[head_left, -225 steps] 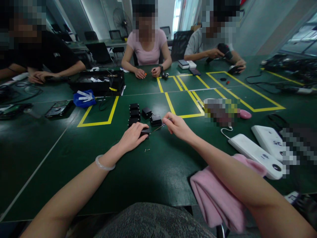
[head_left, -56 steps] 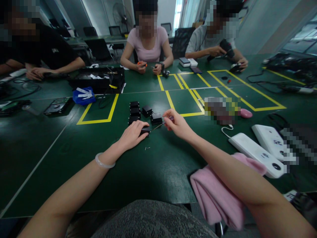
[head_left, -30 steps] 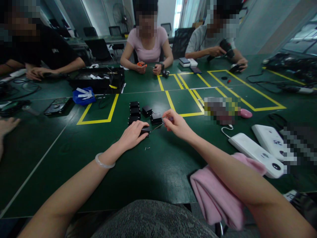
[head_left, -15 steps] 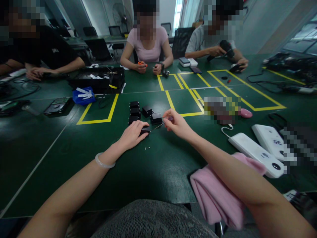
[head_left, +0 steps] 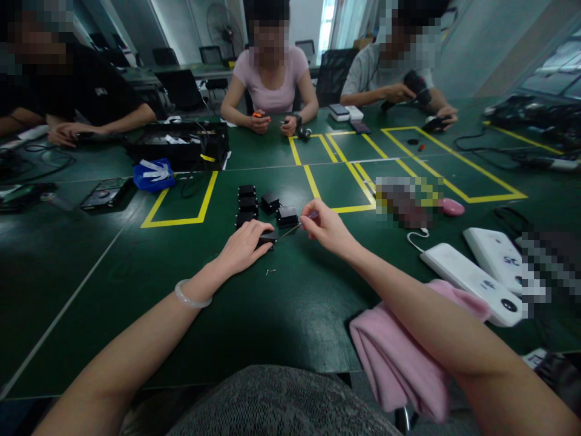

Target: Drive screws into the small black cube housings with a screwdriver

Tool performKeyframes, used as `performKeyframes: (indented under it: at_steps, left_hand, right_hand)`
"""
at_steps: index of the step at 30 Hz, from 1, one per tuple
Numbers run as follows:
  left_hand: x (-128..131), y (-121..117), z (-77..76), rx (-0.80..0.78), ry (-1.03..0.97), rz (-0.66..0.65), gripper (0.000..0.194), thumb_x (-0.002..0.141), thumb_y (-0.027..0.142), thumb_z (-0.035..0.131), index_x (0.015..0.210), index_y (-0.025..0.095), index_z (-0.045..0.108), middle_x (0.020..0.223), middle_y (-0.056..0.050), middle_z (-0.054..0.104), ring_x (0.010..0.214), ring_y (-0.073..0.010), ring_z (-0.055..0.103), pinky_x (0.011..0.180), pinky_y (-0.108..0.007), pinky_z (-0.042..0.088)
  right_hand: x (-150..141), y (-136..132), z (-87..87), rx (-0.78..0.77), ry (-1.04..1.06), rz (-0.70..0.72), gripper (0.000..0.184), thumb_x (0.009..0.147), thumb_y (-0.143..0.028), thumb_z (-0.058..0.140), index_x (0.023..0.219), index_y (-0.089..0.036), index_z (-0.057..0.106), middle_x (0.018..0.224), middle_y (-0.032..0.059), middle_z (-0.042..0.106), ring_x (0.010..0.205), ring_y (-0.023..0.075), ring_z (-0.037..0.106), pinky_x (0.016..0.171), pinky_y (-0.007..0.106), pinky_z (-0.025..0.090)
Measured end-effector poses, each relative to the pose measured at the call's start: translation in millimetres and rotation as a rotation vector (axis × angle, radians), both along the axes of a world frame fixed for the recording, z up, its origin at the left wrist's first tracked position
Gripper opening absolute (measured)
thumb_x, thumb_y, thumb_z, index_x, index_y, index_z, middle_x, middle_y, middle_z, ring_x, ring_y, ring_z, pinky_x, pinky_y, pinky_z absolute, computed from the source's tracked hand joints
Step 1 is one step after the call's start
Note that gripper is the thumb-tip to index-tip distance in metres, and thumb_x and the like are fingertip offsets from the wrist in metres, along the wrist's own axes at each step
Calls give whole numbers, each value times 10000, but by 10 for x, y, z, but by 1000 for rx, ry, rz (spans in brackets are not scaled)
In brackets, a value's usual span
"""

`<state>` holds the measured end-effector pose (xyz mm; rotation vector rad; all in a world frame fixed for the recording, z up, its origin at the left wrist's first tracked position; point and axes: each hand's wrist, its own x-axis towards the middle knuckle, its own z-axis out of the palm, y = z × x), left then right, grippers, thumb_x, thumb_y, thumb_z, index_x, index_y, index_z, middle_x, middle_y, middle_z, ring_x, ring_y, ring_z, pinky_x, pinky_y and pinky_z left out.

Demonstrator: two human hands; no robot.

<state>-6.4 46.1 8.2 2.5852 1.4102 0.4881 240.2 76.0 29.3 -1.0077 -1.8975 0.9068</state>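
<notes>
My left hand (head_left: 245, 248) is closed on a small black box (head_left: 267, 238), pressing it to the green table; the fingers cover part of it. In my right hand (head_left: 323, 225) I pinch a thin screwdriver (head_left: 289, 232), its shaft slanting down to the box's right end. Most of its handle is hidden by the fingers. Just beyond my left hand stands a row of similar black boxes (head_left: 247, 204). Two more, a tilted black box (head_left: 271, 202) and a black box with a greyish top (head_left: 287, 215), lie close to the screwdriver. Tiny screws (head_left: 271, 271) lie nearer to me.
A pink cloth (head_left: 399, 351) hangs over the table's front edge under my right forearm. White devices (head_left: 472, 284) lie to the right. A blue bag (head_left: 154, 175) and a black bin (head_left: 181, 145) stand at left. Three people sit across the table, handling things.
The fingers of my right hand have shifted slightly around the screwdriver handle. My left hand stays on the black box, and the screwdriver still meets its right end.
</notes>
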Motion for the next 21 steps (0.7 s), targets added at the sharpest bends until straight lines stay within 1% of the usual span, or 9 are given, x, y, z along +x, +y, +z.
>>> performKeyframes:
  at_steps: [6,9,12,15,18,19,21]
  left_hand:
    - [-6,10,-15,7,-4,-6,313,972,330,509,1261,212,481,1190,-94,570,1039,-270,559,858,-421,508]
    - [-3,10,-13,10,-2,-5,308,972,326,514,1257,212,483,1187,-92,572,1041,-268,560,868,-421,506]
    - [3,7,-5,14,1,-8,298,973,317,511,1249,205,487,1181,-96,575,1046,-271,559,879,-425,503]
    - [7,4,0,18,3,-9,299,970,312,514,1246,201,487,1178,-99,574,1046,-273,558,886,-432,501]
    - [5,4,-5,16,0,-5,300,970,317,514,1247,205,486,1179,-98,571,1041,-272,561,877,-429,504]
    - [3,4,-8,16,0,-4,300,971,321,513,1247,207,486,1179,-98,571,1040,-272,562,874,-429,505]
    - [-1,7,-13,14,0,-3,305,972,327,511,1250,205,485,1181,-99,571,1039,-273,562,865,-427,508]
  right_hand:
    - [-3,-20,25,37,-57,0,175,933,-345,535,840,-206,481,646,-30,562,529,100,511,550,259,394]
    - [-6,-20,24,73,-47,17,88,922,-286,521,943,-205,492,710,-23,566,570,108,529,570,260,407]
    - [-7,-25,27,110,-43,34,134,896,-244,528,1016,-203,484,789,-5,579,629,116,556,597,259,421]
    - [-5,-32,36,106,-51,33,107,905,-288,539,957,-201,505,785,-1,580,643,119,553,601,257,414]
    - [-6,-37,44,100,-75,-1,185,925,-365,539,848,-199,512,704,-11,554,623,121,526,592,258,388]
    - [-7,-39,45,103,-82,-12,199,932,-374,529,840,-199,511,684,-15,543,614,122,519,589,259,380]
    - [-9,-43,44,118,-92,-19,159,942,-349,509,887,-200,518,681,-19,536,609,123,516,591,263,375]
